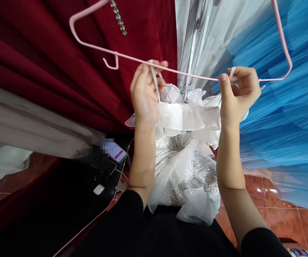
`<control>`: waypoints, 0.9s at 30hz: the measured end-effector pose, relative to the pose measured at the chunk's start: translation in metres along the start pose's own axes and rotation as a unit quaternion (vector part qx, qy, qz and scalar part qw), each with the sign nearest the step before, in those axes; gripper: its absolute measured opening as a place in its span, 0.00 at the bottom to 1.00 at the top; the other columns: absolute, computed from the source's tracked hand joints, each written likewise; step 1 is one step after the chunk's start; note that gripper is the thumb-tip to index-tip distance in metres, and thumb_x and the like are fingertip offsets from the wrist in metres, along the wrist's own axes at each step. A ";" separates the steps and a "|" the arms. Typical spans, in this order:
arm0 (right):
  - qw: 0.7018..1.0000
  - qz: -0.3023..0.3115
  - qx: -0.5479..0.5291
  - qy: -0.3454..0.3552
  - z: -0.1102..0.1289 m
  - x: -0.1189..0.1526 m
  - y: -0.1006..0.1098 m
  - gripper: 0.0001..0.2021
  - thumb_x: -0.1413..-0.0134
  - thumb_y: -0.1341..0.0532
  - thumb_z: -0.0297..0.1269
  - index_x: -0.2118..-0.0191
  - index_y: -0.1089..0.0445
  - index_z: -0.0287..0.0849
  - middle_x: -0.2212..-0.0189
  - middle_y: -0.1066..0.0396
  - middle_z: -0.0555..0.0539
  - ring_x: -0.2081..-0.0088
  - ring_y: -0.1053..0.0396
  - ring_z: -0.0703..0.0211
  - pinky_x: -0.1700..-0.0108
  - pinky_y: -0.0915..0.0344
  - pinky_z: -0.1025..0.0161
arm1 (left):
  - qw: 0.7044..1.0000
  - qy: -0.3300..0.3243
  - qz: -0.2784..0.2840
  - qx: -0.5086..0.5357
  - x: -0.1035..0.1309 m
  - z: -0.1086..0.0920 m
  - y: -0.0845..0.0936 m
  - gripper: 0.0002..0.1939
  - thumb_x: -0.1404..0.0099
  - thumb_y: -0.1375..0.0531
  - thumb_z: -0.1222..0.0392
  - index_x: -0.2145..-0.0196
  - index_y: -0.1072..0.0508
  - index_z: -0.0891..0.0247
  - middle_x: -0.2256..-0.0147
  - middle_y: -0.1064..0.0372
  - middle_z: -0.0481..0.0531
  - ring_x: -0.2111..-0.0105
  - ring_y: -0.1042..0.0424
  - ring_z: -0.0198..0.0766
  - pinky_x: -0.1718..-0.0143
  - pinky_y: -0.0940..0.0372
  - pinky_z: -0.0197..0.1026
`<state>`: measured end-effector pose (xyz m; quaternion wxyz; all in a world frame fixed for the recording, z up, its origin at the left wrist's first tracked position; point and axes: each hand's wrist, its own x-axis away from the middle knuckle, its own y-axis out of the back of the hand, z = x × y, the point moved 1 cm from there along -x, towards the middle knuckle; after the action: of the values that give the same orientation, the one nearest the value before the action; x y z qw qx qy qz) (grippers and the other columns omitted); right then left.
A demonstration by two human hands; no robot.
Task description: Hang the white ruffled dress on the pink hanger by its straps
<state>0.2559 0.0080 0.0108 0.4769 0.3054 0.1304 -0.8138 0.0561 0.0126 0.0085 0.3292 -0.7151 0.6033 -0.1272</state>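
A pink hanger (180, 72) spans the view, its lower bar crossing in front of both hands. Below it hangs a white dress (167, 194) with silver sequins, ruffles and a sheer band along the top. My left hand (144, 94) is closed around a thin white strap (155, 84) that rises from the dress's top edge to the hanger bar. On the other side, my right hand (241, 87) pinches another white strap (232, 73) between thumb and fingers, right at the bar. Part of that strap is hidden behind the hand.
Dark red fabric (148, 32) hangs at the left and blue tulle (285, 132) at the right. A lit phone (117, 152), a cable and a small white case (98, 189) lie on a black surface at lower left. Reddish floor tiles (282, 221) show below.
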 end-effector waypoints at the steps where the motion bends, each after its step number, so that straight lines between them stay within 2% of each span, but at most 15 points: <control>1: 1.000 0.003 -0.001 0.002 0.000 -0.001 0.000 0.08 0.47 0.36 0.49 0.66 0.31 0.54 0.64 0.32 0.49 0.64 0.37 0.61 0.73 0.37 0.63 | 0.999 -0.013 -0.031 -0.004 0.000 -0.001 0.010 0.11 0.29 0.51 0.62 0.61 0.29 0.62 0.59 0.25 0.54 0.71 0.31 0.34 0.69 0.38 0.38; 4: 1.000 0.015 -0.009 -0.007 -0.003 -0.004 0.000 0.09 0.48 0.35 0.50 0.66 0.31 0.54 0.64 0.32 0.49 0.65 0.37 0.61 0.73 0.37 0.62 | 0.984 -0.065 -0.161 -0.049 -0.003 -0.004 0.043 0.12 0.33 0.51 0.67 0.61 0.29 0.59 0.57 0.25 0.50 0.61 0.27 0.36 0.60 0.33 0.38; 6: 0.999 0.023 -0.017 -0.018 -0.007 -0.005 -0.001 0.09 0.48 0.35 0.51 0.65 0.32 0.55 0.64 0.32 0.49 0.65 0.37 0.60 0.71 0.35 0.60 | 0.970 -0.097 -0.206 -0.081 -0.006 -0.009 0.058 0.11 0.34 0.48 0.67 0.58 0.29 0.58 0.53 0.25 0.47 0.55 0.27 0.35 0.53 0.33 0.36; 10: 0.999 0.029 -0.027 -0.035 -0.005 -0.005 0.001 0.11 0.50 0.34 0.50 0.64 0.32 0.55 0.63 0.32 0.50 0.64 0.36 0.60 0.67 0.33 0.59 | 0.969 -0.158 -0.155 -0.107 -0.015 -0.027 0.062 0.11 0.32 0.42 0.63 0.52 0.30 0.58 0.48 0.28 0.45 0.51 0.28 0.35 0.47 0.33 0.37; 12: 0.998 0.027 -0.033 -0.042 0.000 -0.004 0.002 0.10 0.50 0.33 0.48 0.64 0.32 0.55 0.63 0.31 0.51 0.63 0.36 0.60 0.65 0.32 0.59 | 0.971 -0.170 -0.128 -0.107 -0.019 -0.034 0.059 0.10 0.32 0.42 0.64 0.52 0.30 0.60 0.50 0.27 0.46 0.53 0.27 0.35 0.50 0.32 0.37; 16: 0.997 0.020 -0.051 -0.046 0.008 -0.001 0.004 0.07 0.48 0.34 0.44 0.64 0.31 0.53 0.62 0.31 0.50 0.64 0.37 0.62 0.68 0.34 0.62 | 0.975 -0.147 -0.087 -0.141 -0.023 -0.038 0.060 0.09 0.33 0.42 0.67 0.56 0.27 0.59 0.58 0.25 0.43 0.63 0.28 0.34 0.62 0.32 0.37; 19: 0.997 0.018 -0.067 -0.037 0.008 0.001 0.004 0.07 0.48 0.34 0.42 0.64 0.30 0.53 0.62 0.32 0.50 0.64 0.36 0.63 0.70 0.35 0.62 | 0.975 -0.135 -0.087 -0.151 -0.023 -0.036 0.069 0.10 0.33 0.45 0.67 0.60 0.26 0.56 0.61 0.25 0.41 0.69 0.31 0.31 0.69 0.33 0.35; 23: 0.997 0.023 -0.058 -0.037 0.005 0.000 0.003 0.07 0.48 0.34 0.44 0.63 0.30 0.56 0.61 0.31 0.51 0.63 0.36 0.61 0.71 0.37 0.61 | 0.979 -0.116 -0.117 -0.121 -0.020 -0.034 0.080 0.10 0.30 0.46 0.66 0.57 0.28 0.54 0.56 0.27 0.37 0.61 0.31 0.31 0.63 0.33 0.34; 27: 0.997 0.019 -0.047 -0.051 0.003 -0.002 0.003 0.09 0.50 0.33 0.47 0.63 0.30 0.54 0.60 0.31 0.51 0.63 0.37 0.61 0.70 0.36 0.61 | 0.976 -0.144 -0.102 -0.131 -0.015 -0.039 0.075 0.08 0.31 0.43 0.65 0.55 0.28 0.58 0.56 0.27 0.42 0.61 0.30 0.32 0.63 0.34 0.36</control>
<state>0.2577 0.0061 0.0147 0.5119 0.2434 0.1385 -0.8121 -0.0284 0.0103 -0.0061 0.3011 -0.8208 0.4848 0.0239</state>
